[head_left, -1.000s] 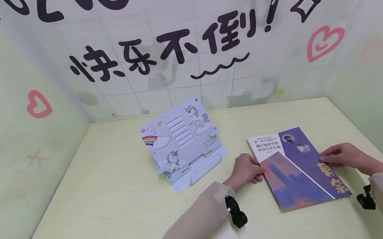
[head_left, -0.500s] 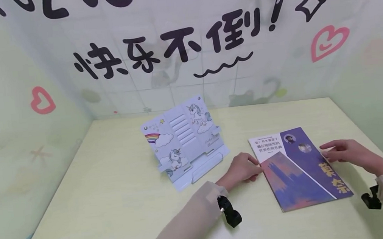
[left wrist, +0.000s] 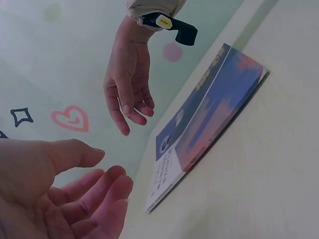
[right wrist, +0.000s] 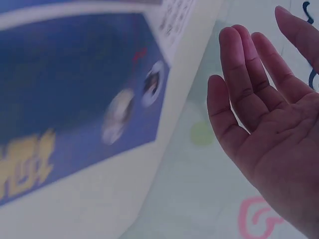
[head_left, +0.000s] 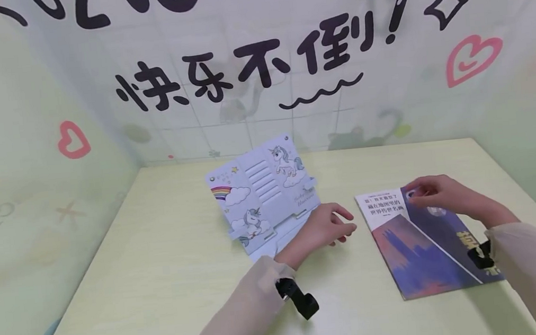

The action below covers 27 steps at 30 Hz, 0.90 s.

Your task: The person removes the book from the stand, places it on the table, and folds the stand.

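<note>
Book: the picture book lies flat on the bench, right of centre in the head view. Its cover has a white corner with print at upper left, a painted scene below, and a dark blue-purple side with yellow characters toward the lower right.
Left hand: near the centre of the head view, the left hand is between the book stand and the book, apart from the cover. Its fingers are loosely bent, thumb well away from them, holding nothing.
Right hand: the right hand is over the upper right of the book in the head view; the left wrist view shows it raised clear of the cover. Its fingers are nearly straight, thumb spread wide, holding nothing.
Unicorn stand: pale, tilted back, centre of the head view, printed with unicorns and a rainbow. The left hand hides part of its lower ledge; whether they touch cannot be told.
Sleeves: light beige, with a black device at each wrist.
Backdrop: the pale cloth carries large dark characters across the top and a pink smiling heart at upper right.
</note>
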{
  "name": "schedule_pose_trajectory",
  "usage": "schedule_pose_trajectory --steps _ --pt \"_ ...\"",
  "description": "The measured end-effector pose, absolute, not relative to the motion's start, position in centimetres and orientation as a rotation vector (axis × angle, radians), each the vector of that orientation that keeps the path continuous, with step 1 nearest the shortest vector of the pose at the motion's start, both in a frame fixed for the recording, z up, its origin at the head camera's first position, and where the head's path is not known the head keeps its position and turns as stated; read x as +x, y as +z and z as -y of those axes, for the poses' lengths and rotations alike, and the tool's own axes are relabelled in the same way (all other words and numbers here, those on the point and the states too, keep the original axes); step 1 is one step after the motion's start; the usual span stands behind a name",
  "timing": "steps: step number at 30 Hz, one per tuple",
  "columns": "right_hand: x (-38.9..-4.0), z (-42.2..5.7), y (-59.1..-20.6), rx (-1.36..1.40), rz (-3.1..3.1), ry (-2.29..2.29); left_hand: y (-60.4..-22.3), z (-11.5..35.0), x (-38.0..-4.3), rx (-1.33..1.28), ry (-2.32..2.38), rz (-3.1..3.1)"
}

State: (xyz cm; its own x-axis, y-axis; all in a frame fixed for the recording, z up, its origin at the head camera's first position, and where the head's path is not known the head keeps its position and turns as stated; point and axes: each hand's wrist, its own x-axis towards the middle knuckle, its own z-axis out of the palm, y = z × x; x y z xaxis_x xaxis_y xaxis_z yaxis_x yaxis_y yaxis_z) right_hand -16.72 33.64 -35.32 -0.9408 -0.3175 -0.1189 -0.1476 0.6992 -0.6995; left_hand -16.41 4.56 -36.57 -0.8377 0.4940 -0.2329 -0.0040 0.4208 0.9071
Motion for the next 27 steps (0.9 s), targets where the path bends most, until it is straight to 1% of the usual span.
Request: schedule_pose_trajectory --steps 13,20,27 --pt "-21.7 -25.7 -35.2 -0.551 -2.495 -1.179 -34.3 2.9 -17.1 0.413 1.451 -2.342" --pt "-24.3 -22.3 -35.7 -0.548 -2.499 -1.192 -34.6 7.0 -17.6 0.256 1.420 -2.483" --pt "-26.7 -19.2 -36.1 -0.474 -2.585 -1.236 -35.3 12.1 -18.0 0.173 1.399 -2.597"
